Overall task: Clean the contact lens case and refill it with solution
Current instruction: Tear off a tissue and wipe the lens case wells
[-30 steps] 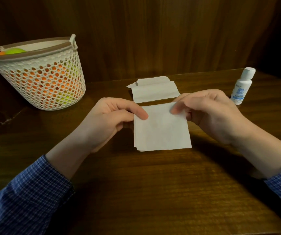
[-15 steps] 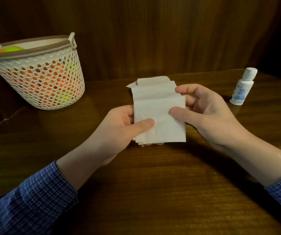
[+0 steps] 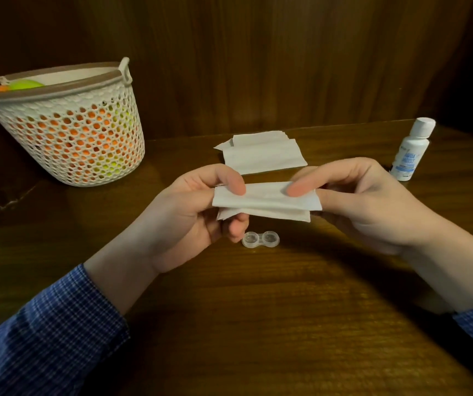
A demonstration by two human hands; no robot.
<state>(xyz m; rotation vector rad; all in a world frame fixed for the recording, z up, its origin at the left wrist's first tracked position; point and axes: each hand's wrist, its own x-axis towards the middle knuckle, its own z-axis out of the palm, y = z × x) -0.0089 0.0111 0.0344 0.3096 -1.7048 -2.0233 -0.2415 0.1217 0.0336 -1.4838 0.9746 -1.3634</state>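
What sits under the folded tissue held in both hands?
Under the folded tissue, a clear contact lens case lies on the table, both wells uncapped. Whether they hold liquid is unclear.

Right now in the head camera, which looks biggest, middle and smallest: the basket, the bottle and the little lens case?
1. basket, clearly the largest.
2. bottle.
3. lens case, smallest.
The case lies nearer the camera than the bottle, yet looks smaller, so the order seems safe.

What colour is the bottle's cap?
White, like the bottle itself, which has blue print on its label. The head view shows the cap best.
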